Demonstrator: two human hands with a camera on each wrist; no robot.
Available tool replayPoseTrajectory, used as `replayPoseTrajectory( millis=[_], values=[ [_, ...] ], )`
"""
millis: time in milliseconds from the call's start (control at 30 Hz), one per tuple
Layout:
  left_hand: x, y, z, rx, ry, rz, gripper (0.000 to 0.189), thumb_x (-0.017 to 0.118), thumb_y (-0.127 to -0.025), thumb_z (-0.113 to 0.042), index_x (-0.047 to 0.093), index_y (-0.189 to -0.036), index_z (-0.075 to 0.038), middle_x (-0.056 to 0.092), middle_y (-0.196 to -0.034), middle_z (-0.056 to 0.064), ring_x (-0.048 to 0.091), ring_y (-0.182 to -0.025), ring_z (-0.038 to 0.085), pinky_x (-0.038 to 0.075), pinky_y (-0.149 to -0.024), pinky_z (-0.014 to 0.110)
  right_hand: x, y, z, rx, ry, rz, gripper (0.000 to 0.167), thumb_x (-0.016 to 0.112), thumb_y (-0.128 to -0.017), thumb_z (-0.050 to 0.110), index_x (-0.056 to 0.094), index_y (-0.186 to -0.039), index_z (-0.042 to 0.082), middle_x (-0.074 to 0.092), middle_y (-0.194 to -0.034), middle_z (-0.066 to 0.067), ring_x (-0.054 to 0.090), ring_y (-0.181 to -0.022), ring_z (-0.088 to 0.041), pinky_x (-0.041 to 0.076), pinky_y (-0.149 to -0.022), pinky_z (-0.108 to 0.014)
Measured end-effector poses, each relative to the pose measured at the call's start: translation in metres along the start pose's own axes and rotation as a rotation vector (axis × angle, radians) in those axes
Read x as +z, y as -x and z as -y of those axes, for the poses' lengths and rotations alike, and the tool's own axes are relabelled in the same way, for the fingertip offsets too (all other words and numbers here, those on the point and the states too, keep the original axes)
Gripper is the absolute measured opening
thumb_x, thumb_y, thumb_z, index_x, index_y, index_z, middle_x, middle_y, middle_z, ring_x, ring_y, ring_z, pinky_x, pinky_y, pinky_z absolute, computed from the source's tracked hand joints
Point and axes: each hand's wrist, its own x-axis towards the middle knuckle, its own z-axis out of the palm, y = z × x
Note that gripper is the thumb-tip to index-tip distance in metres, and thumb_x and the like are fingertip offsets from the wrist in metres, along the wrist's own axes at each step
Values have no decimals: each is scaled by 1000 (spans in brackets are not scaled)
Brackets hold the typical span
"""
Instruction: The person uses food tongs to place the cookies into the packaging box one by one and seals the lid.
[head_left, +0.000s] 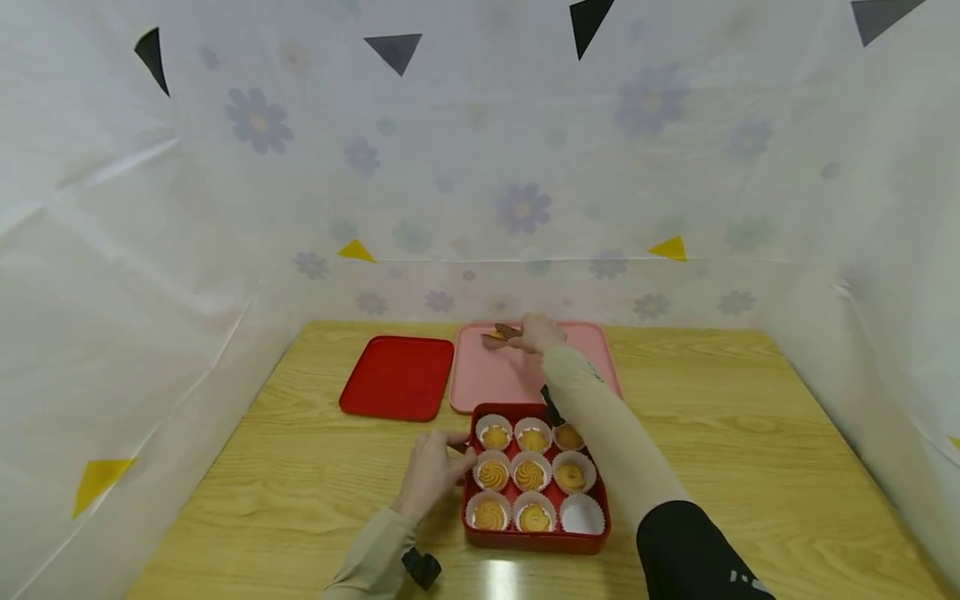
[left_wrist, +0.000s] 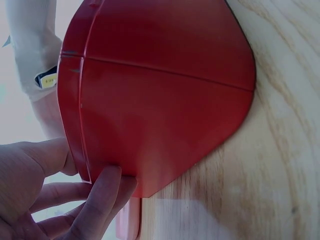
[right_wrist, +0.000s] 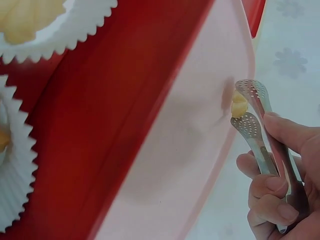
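My right hand (head_left: 542, 333) grips metal tongs (right_wrist: 272, 155) with perforated round heads, over the far part of the pink tray (head_left: 487, 379). Between the tong heads sits a small yellow cookie (right_wrist: 240, 104). At the left side of the red box (head_left: 536, 540), my left hand (head_left: 433, 475) holds the rim and wall near the far corner. White paper cups stand in rows in the box, most with a piped cookie (head_left: 529, 475) inside. White bottom shows in the near right paper cup (head_left: 582, 515). My right sleeve hides part of the box's far right corner.
A flat red tray (head_left: 397, 379) lies to the left of the pink one on the wooden table (head_left: 720, 433). White flower-printed sheeting (head_left: 450, 167) hangs behind and at both sides, close beyond the trays.
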Motion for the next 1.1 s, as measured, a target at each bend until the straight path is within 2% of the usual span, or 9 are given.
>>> replayPoseTrajectory(
  millis=[133,333,533,667,967,1100],
  values=[
    [-1,0,0,2,-5,-7,27,68,-87,-6,75,-111,4,76,-87,11,62,-67,9,48,-54,19,-3,4,-3,-16,-2,14,28,63,-98,36,65,-99,8,59,-84,-5,46,-66,-15,37,-58,-29],
    [-2,0,1,20,-1,-11,26,68,-86,-6,75,-110,5,75,-87,12,62,-68,10,48,-54,18,-13,16,-10,-68,-42,19,35,64,-97,35,66,-112,3,67,-97,-12,47,-70,-17,38,-62,-31],
    [-4,1,2,20,0,-7,25,69,-87,-5,75,-109,5,75,-87,12,64,-70,12,49,-55,18,-21,22,-16,-99,-82,33,35,64,-97,34,69,-108,1,55,-75,-3,41,-62,-14,34,-57,-28],
    [-3,1,3,11,3,-1,25,68,-87,-5,75,-109,5,75,-88,12,64,-70,11,50,-55,18,-25,24,-23,-137,-101,38,34,64,-97,32,72,-104,0,50,-66,1,39,-58,-12,34,-54,-27],
    [-2,0,3,10,20,12,25,68,-88,-4,75,-110,5,75,-88,12,66,-69,10,51,-55,18,-40,40,-41,-210,-132,5,33,64,-97,33,77,-96,3,53,-59,3,37,-52,-11,35,-53,-26],
    [-2,1,3,10,11,14,24,68,-88,-5,76,-109,4,75,-88,12,67,-72,13,51,-56,18,-48,50,-51,-223,-139,-8,33,64,-98,32,76,-95,2,60,-67,-2,42,-55,-12,38,-55,-27]
  ],
)
